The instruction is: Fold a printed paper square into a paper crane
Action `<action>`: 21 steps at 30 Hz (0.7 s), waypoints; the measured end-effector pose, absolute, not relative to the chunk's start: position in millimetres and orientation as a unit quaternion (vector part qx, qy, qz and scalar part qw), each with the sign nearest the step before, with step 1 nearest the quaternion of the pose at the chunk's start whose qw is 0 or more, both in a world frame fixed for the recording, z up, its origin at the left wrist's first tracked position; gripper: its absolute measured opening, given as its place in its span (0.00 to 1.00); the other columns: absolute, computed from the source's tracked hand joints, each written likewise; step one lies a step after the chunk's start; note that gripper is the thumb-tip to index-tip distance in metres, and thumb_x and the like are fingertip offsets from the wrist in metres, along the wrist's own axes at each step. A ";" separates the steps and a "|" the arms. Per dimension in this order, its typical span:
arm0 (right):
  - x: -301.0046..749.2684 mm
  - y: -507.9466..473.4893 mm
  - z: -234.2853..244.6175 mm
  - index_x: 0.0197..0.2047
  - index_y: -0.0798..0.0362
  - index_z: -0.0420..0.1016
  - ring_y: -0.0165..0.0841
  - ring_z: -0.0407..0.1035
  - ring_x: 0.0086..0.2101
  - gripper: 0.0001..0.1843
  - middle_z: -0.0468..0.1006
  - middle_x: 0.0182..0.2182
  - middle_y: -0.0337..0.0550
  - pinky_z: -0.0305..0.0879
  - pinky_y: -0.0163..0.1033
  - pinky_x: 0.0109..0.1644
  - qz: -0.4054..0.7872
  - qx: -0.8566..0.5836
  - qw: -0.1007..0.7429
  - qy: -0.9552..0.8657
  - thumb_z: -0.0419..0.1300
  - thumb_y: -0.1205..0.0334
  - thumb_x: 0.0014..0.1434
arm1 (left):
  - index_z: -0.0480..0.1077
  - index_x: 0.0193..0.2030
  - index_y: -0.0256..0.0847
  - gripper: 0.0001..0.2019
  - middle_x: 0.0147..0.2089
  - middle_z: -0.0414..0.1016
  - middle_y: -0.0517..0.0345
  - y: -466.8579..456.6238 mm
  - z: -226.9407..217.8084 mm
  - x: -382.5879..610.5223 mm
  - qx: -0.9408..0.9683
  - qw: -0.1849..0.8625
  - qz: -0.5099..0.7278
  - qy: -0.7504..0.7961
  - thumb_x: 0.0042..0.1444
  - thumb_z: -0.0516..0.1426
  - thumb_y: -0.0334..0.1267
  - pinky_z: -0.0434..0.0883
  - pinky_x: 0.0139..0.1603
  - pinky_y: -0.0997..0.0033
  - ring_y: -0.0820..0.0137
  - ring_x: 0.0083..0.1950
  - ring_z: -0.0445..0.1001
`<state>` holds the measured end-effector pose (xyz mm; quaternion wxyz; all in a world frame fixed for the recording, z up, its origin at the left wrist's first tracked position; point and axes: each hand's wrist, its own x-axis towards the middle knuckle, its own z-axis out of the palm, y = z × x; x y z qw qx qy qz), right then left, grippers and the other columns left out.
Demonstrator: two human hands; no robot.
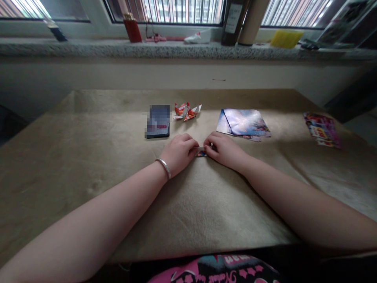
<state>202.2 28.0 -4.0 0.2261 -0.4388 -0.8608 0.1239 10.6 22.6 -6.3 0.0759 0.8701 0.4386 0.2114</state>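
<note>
A small folded piece of printed paper (202, 152) lies between my hands at the middle of the table, with a pale upper edge and a coloured lower part. My left hand (181, 152), with a silver bangle on its wrist, pinches the paper's left end. At the right end, the fingers of my right hand (222, 148) are closed on the same paper. Much of the paper is hidden under my fingertips. Just beyond my hands sits a red and white folded-paper shape (186, 112) with pointed tips.
A phone-like dark device (159, 122), partly pixelated, lies left of the folded shape. Printed sheets (244, 122) are piled beyond my right hand. More colourful cards (322, 129) lie far right. Bottles (232, 23) and a yellow sponge-like block (286, 39) stand on the stone windowsill (103, 50).
</note>
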 end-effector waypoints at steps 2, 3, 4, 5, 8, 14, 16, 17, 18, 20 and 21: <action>201.9 27.9 -2.8 0.33 0.56 0.73 0.33 0.66 0.34 0.07 0.72 0.32 0.45 0.60 0.36 0.40 0.121 -0.432 0.217 -0.867 0.53 0.67 0.58 | 0.75 0.39 0.36 0.08 0.39 0.74 0.51 23.1 -7.0 10.9 0.871 0.077 0.212 0.437 0.59 0.56 0.35 0.69 0.46 0.65 0.66 0.41 0.71; 201.6 27.8 -2.2 0.33 0.56 0.73 0.34 0.66 0.35 0.08 0.72 0.33 0.46 0.61 0.37 0.41 0.117 -0.433 0.209 -0.869 0.53 0.67 0.58 | 0.75 0.39 0.36 0.08 0.39 0.74 0.51 23.4 -7.2 11.3 0.871 0.078 0.211 0.437 0.59 0.56 0.36 0.69 0.46 0.65 0.66 0.41 0.71; 201.2 27.6 -1.6 0.34 0.56 0.73 0.34 0.66 0.36 0.09 0.72 0.33 0.46 0.61 0.37 0.42 0.111 -0.435 0.201 -0.870 0.52 0.67 0.59 | 0.75 0.39 0.36 0.08 0.39 0.74 0.51 23.5 -7.1 12.0 0.871 0.079 0.209 0.437 0.59 0.56 0.36 0.69 0.47 0.65 0.66 0.41 0.71; 200.8 27.4 -1.2 0.34 0.56 0.73 0.35 0.66 0.37 0.09 0.72 0.34 0.47 0.60 0.38 0.43 0.106 -0.439 0.193 -0.871 0.51 0.67 0.59 | 0.75 0.39 0.36 0.07 0.39 0.74 0.51 23.6 -7.0 12.9 0.870 0.080 0.206 0.440 0.59 0.57 0.36 0.69 0.47 0.65 0.66 0.42 0.71; 200.7 27.2 -1.6 0.34 0.56 0.73 0.35 0.66 0.37 0.09 0.72 0.34 0.47 0.60 0.38 0.43 0.099 -0.452 0.196 -0.865 0.52 0.67 0.59 | 0.75 0.40 0.36 0.07 0.40 0.74 0.50 22.9 -6.0 16.0 0.865 0.082 0.192 0.456 0.58 0.56 0.33 0.68 0.48 0.64 0.65 0.43 0.71; 207.1 29.5 -5.1 0.33 0.55 0.75 0.29 0.65 0.31 0.04 0.72 0.31 0.42 0.60 0.34 0.36 0.154 -0.457 0.252 -0.839 0.59 0.69 0.56 | 0.75 0.40 0.36 0.07 0.39 0.73 0.51 23.3 -4.7 18.8 0.858 0.092 0.181 0.471 0.57 0.57 0.33 0.68 0.50 0.62 0.64 0.44 0.70; 209.3 29.5 -5.1 0.33 0.55 0.77 0.28 0.65 0.30 0.04 0.72 0.31 0.42 0.60 0.34 0.36 0.168 -0.454 0.253 -0.838 0.59 0.68 0.56 | 0.75 0.39 0.36 0.06 0.38 0.73 0.52 24.4 -3.9 18.4 0.855 0.108 0.186 0.473 0.56 0.58 0.33 0.67 0.49 0.63 0.66 0.42 0.70; 210.2 29.2 -4.9 0.34 0.55 0.77 0.28 0.65 0.30 0.05 0.72 0.31 0.42 0.60 0.34 0.36 0.169 -0.452 0.252 -0.839 0.60 0.68 0.56 | 0.75 0.38 0.37 0.05 0.38 0.73 0.53 24.9 -3.3 18.2 0.853 0.116 0.190 0.472 0.56 0.58 0.33 0.68 0.49 0.63 0.66 0.42 0.70; 211.0 28.7 -4.6 0.35 0.54 0.78 0.29 0.65 0.31 0.05 0.73 0.32 0.42 0.61 0.34 0.36 0.168 -0.449 0.251 -0.841 0.60 0.67 0.56 | 0.75 0.38 0.37 0.05 0.37 0.73 0.53 25.1 -2.7 17.9 0.851 0.122 0.195 0.471 0.56 0.58 0.33 0.68 0.48 0.64 0.67 0.42 0.70; 212.3 27.4 -4.0 0.36 0.54 0.78 0.30 0.66 0.32 0.06 0.73 0.32 0.43 0.61 0.35 0.36 0.158 -0.442 0.252 -0.846 0.60 0.66 0.57 | 0.74 0.37 0.37 0.04 0.36 0.73 0.54 24.8 -1.7 17.5 0.850 0.131 0.207 0.465 0.55 0.59 0.32 0.68 0.46 0.66 0.68 0.40 0.70; 213.0 26.8 -3.7 0.36 0.54 0.78 0.30 0.66 0.32 0.06 0.73 0.32 0.44 0.61 0.35 0.37 0.153 -0.441 0.253 -0.847 0.61 0.65 0.56 | 0.74 0.36 0.37 0.04 0.36 0.72 0.55 24.3 -1.4 17.3 0.851 0.134 0.213 0.461 0.55 0.59 0.31 0.68 0.45 0.67 0.69 0.39 0.69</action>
